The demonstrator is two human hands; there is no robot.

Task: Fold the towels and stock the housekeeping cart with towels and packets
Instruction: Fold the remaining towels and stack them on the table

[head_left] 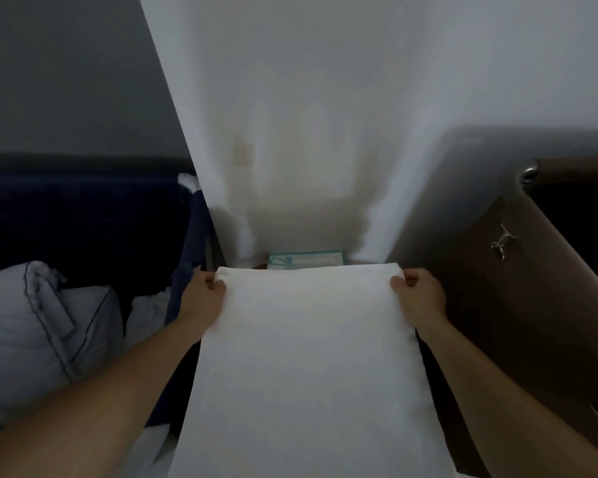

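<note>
Head view, pretty dim overall. 1 white towel [308,357] is held out flat in front of the body by 2 hands, with its far edge gripped at both corners. The left hand [202,300] is curled round the far-left corner, and the right hand [420,300] is clamped the same way on the far-right corner. The towel is stretched between them and runs back toward the bottom of the frame, where its near end is cut off. Just past the far edge, a teal packet [306,259] is seen lying flat, partly hidden by the towel, close to the foot of a white wall [325,98]. On the left, a pale blue pillow [32,326] with dark piping is seen next to dark navy fabric [83,219]. On the right, a brown panel [549,305] is fitted with metal clips [504,241]; what it belongs to can't be told.
</note>
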